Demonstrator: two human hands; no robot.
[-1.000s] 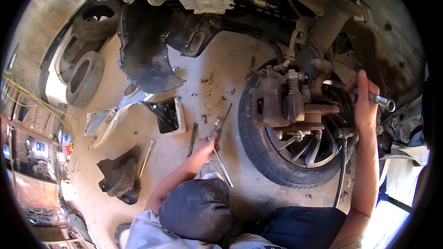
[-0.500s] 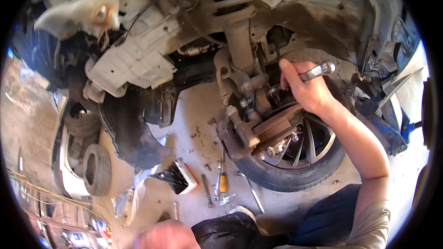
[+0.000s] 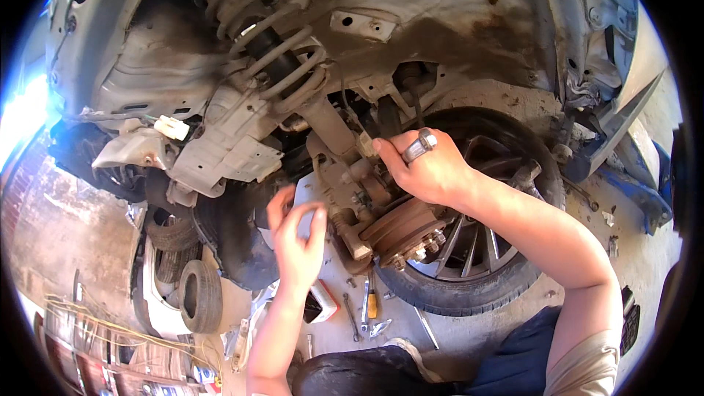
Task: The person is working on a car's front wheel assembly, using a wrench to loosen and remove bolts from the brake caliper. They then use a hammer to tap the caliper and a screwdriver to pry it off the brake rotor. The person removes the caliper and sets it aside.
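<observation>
My right hand [image 3: 436,169] is closed around a chrome wrench [image 3: 419,145] behind the brake disc. The wrench's shiny end sticks up out of my fist; its other end is hidden behind my hand and the suspension parts. My left hand [image 3: 297,238] is raised, fingers apart and empty, just left of the brake caliper [image 3: 350,238]. Between the two hands stands the rusty brake disc [image 3: 407,227], with wheel studs [image 3: 418,253] on its hub. Above it rises the strut [image 3: 330,128] with its coil spring [image 3: 290,66].
A wheel with tyre [image 3: 484,297] lies flat under the hub. On the floor are a yellow-handled screwdriver [image 3: 372,304], a spanner [image 3: 352,319] and an open box [image 3: 321,302]. Loose tyres [image 3: 200,297] stand at left, a blue jack [image 3: 638,202] at right.
My left hand has risen from the lower edge toward the caliper. My right hand, still gripping the wrench, sits further left and the wrench end points more upward. The view has shifted.
</observation>
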